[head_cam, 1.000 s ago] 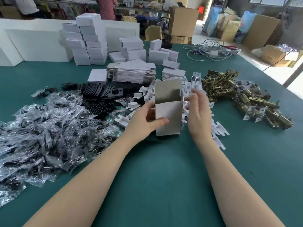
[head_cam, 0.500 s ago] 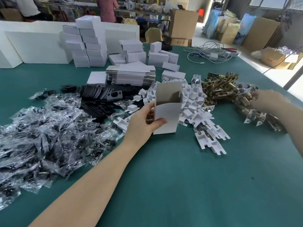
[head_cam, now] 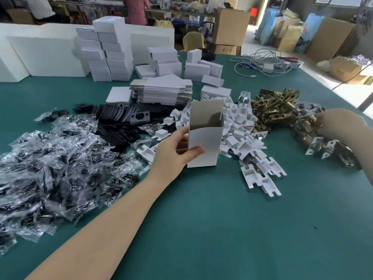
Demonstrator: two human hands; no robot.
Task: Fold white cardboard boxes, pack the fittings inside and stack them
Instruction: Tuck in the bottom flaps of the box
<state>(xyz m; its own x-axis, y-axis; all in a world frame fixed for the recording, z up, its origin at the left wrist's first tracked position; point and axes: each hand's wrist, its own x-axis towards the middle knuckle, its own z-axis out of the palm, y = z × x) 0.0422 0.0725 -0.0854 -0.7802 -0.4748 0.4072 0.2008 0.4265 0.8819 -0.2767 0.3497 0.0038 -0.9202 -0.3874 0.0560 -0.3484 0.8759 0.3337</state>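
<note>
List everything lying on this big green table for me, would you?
Open box: one, white, upright, centre.
Flat box blanks: one stack, white, behind it.
Folded boxes: many, white, stacked at the far side.
Plastic inserts: a heap, white, right of the box.
Black plates: a pile, left of centre.
Bagged parts: a heap, clear wrap, left.
Metal latches: a pile, brass and silver, right.
Cables: a tangle, white, far right.
Left hand: grips the box.
Right hand: on the latches.

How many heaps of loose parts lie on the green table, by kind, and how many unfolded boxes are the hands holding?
Clear-bagged parts heap: 1
Black plates heap: 1
White plastic inserts heap: 1
Brass latches heap: 1
Open white box, gripped by the left hand: 1
Total: 5
</note>
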